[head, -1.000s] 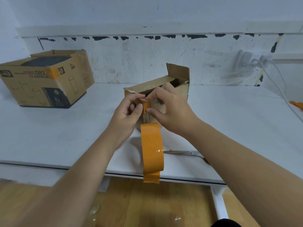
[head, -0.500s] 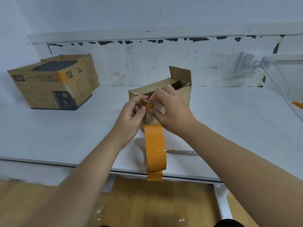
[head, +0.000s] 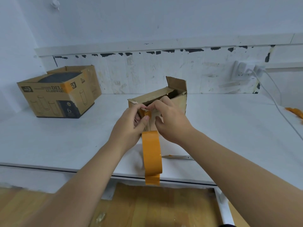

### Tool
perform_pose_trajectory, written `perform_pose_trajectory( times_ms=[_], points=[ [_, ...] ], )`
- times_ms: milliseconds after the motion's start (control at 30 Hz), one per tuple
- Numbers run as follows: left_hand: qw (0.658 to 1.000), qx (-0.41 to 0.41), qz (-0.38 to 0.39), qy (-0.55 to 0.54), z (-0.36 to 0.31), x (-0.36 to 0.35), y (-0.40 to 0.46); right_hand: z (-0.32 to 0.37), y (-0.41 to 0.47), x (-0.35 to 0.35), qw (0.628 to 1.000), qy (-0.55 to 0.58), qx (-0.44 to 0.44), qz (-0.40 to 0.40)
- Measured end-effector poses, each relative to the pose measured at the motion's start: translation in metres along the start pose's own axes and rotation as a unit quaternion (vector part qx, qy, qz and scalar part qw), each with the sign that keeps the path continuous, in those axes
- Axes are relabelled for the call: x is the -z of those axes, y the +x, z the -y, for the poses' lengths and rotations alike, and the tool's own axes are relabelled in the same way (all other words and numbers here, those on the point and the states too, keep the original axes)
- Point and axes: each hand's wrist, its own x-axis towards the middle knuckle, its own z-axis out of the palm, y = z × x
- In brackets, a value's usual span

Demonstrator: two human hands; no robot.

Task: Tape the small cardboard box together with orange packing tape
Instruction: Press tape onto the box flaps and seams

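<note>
On the white table (head: 49, 145) the small cardboard box (head: 177, 102) stands just behind my hands, its far flap up. An orange tape strip (head: 151, 154) hangs from my grip down past the table edge. My left hand (head: 129, 126) and right hand (head: 170, 122) both pinch its top end, touching the box's near face.
</note>
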Motion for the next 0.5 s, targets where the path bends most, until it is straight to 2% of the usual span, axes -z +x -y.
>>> perform_pose_trajectory(
  times_ms=[100,200,267,367,500],
  points=[
    [0.998,-0.015,-0.004,0.062,-0.002,0.0,0.0,0.001,0.0,0.005,1.0,0.002,-0.004,0.019],
    [0.996,-0.027,-0.004,0.088,0.0,0.002,0.002,0.0,-0.002,0.015,0.998,0.018,0.001,0.062],
    [0.994,-0.025,-0.008,0.102,0.003,0.005,0.003,-0.003,-0.005,0.023,0.997,0.046,-0.005,0.062],
    [0.991,-0.013,-0.006,0.134,0.01,0.012,0.007,-0.01,-0.01,0.036,0.995,0.09,-0.029,-0.015],
    [0.988,-0.003,0.015,0.154,0.018,0.024,0.011,-0.025,-0.015,0.051,0.972,0.131,-0.102,-0.168]
  ],
)
